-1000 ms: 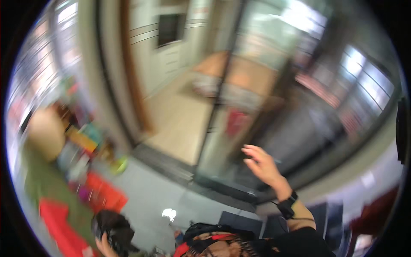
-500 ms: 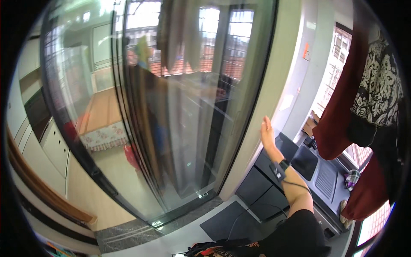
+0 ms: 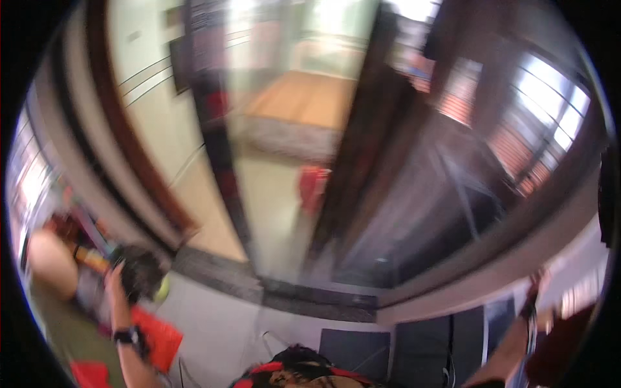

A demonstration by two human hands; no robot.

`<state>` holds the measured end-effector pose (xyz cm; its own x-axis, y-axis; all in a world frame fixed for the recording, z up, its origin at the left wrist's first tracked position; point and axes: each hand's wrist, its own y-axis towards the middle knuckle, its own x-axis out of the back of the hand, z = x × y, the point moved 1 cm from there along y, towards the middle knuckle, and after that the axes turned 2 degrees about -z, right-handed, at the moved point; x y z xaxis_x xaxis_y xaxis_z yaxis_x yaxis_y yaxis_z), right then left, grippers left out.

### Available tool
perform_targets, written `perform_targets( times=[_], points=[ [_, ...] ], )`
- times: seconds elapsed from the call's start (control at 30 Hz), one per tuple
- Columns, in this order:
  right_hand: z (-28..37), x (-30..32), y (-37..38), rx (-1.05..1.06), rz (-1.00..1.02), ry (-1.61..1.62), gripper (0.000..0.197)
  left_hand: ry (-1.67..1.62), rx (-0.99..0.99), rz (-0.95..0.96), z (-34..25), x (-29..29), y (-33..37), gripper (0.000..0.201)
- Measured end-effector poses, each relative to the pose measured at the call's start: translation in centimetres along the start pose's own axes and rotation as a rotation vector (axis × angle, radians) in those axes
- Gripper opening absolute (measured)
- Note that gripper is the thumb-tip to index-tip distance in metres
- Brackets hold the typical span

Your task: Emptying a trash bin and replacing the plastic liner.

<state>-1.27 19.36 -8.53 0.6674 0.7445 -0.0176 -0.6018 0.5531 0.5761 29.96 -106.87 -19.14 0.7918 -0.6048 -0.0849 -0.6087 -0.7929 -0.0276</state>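
the dark bundle [image 3: 143,275] was at the person's left hand [image 3: 115,290], low on the left side. the left hand's fingers looked pressed together on the bundle's near edge, gripping it, though blur hid just how they closed. whether the bundle was cloth, a bag or something else could not be told.

as far as could be judged, picking up was done: the bundle seemed held rather than laid down, and letting go of it was left. nothing showed how much more remained.

just beside the bundle was a small yellow-green thing [image 3: 163,289], and below it an orange-red bag [image 3: 163,339]. to the left, a round beige thing [image 3: 52,264] stood by an olive-green surface [image 3: 48,323]. a black band [image 3: 131,335] circled the left wrist.

the right hand [image 3: 538,283] was far off at the right, near the pale wall [image 3: 585,258]; whether its fingers were spread or closed, or touching the wall, could not be told.

ahead rose a glass door [image 3: 414,216]. past it were a red bag [image 3: 312,187] and a bed [image 3: 301,97] with a tan top. at the right, a window [image 3: 550,107] let in light.
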Motion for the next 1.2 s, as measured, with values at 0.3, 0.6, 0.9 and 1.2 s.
perform_targets(
  times=[0.3,0.6,0.9,1.2],
  points=[
    [15.5,-25.2,-23.9,0.220,-0.119,-0.362,0.052,0.029,0.046,-0.367,5.5,-1.3,-3.0,0.015],
    [27.8,-53.8,-52.0,-0.399,1.356,0.100,0.041,-0.045,0.192,-0.300,6.4,2.1,2.1,0.010],
    [36.2,-81.2,-68.6,-0.250,1.779,0.133,0.024,0.180,0.175,-0.105,3.8,6.4,20.4,0.027],
    [38.6,-94.7,-71.1,-0.348,1.559,0.060,0.025,0.064,0.238,0.135,5.1,5.1,38.0,0.030]
  ],
)
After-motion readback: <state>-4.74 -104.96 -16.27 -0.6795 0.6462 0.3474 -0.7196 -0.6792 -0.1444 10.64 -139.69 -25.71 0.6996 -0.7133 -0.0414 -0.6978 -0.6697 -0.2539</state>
